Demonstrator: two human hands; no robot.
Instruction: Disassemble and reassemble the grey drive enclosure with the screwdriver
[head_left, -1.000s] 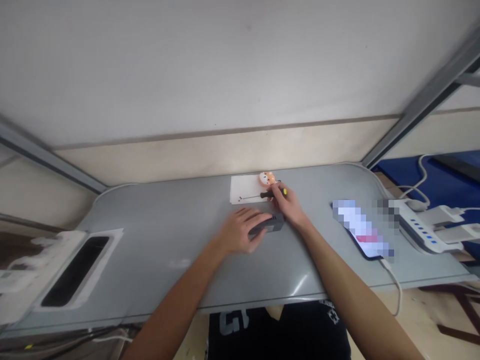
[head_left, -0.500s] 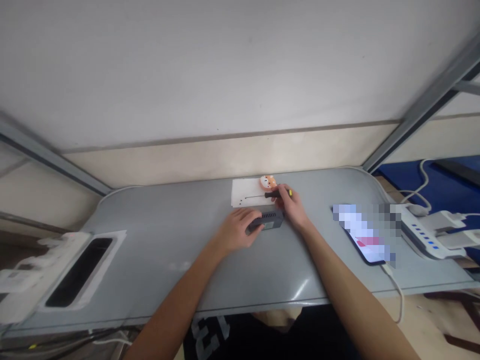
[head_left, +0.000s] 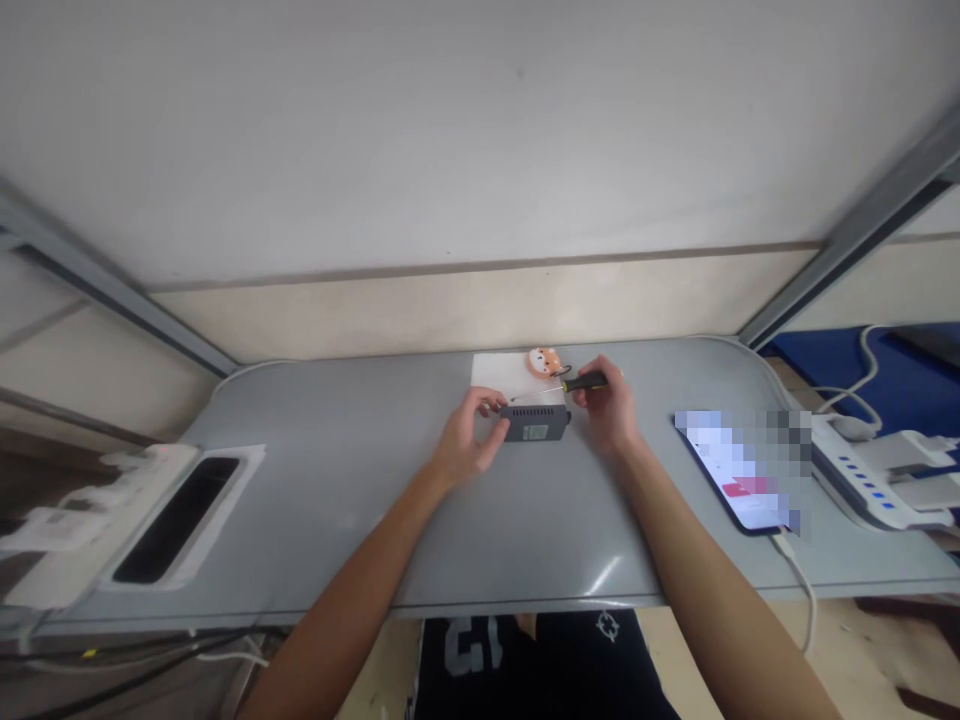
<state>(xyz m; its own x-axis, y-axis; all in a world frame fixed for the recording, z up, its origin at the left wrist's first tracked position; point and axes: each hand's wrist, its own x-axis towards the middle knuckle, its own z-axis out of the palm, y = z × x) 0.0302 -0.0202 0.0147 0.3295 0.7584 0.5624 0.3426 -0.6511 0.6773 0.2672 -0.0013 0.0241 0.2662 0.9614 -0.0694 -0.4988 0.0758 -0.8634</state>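
Observation:
A dark grey box [head_left: 535, 423] with vent slots and a pale label stands on the grey table, in front of a white paper sheet [head_left: 496, 372]. My left hand [head_left: 472, 432] holds the box's left end between thumb and fingers. In my right hand [head_left: 609, 402] is a screwdriver [head_left: 585, 382] with a black and yellow handle, its shaft pointing left above the box and the paper. An orange and white animal-faced round item [head_left: 543, 362] lies at the paper's right edge.
A lit phone [head_left: 731, 480] with a cable lies on the right, beside a white power strip [head_left: 862, 485]. On the left are a black phone [head_left: 176, 520] and another power strip [head_left: 112, 515]. A wall stands behind the table.
The screwdriver has turned in my right hand, its handle now further right. My left hand covers less of the box. The camera view has shifted slightly.

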